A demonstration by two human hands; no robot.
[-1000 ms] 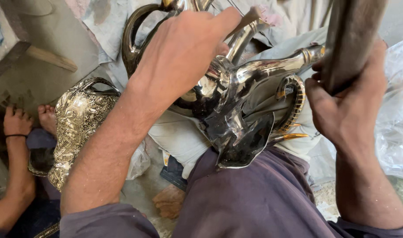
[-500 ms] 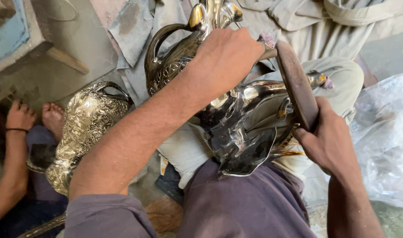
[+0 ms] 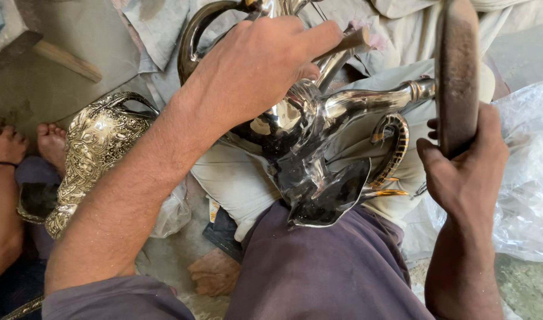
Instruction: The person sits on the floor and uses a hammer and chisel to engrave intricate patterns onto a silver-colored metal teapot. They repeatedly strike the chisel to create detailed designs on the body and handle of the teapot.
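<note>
The left hand [image 3: 256, 68] is closed down over the top of a polished silver vessel [image 3: 301, 154], fingers curled round its shoulder, and pinched in those fingers is a thin wooden-handled tool [image 3: 348, 42] whose pale end sticks out past the knuckles. The right hand [image 3: 464, 172] is wrapped firmly about the lower end of a dark, flat wooden mallet [image 3: 457, 71], which stands nearly upright, its broad worn face turned toward the vessel's spout [image 3: 390, 98]; the spout's tip lies just beside the wood, though whether they touch I cannot tell.

The vessel lies tilted across the person's lap on a pale grey cloth [image 3: 241, 178], its flared foot [image 3: 333, 198] pointing down toward the purple trousers [image 3: 330, 266]. A curved handle with dark and gold banding [image 3: 396, 148] arches just right of the body, and a large dark loop handle [image 3: 194, 35] rises behind the left wrist.

To the left, on the floor, rests a second piece, an engraved silver jug [image 3: 84, 160] covered in fine patterning, lying on its side. Beyond it are another person's bare feet [image 3: 22, 139], one ankle ringed by a dark band.

At the far right a crumpled clear plastic bag [image 3: 529, 178] lies on the ground, near the right forearm. A small package [image 3: 215, 207] with a yellow-and-white label peeks from under the cloth by the knee.
</note>
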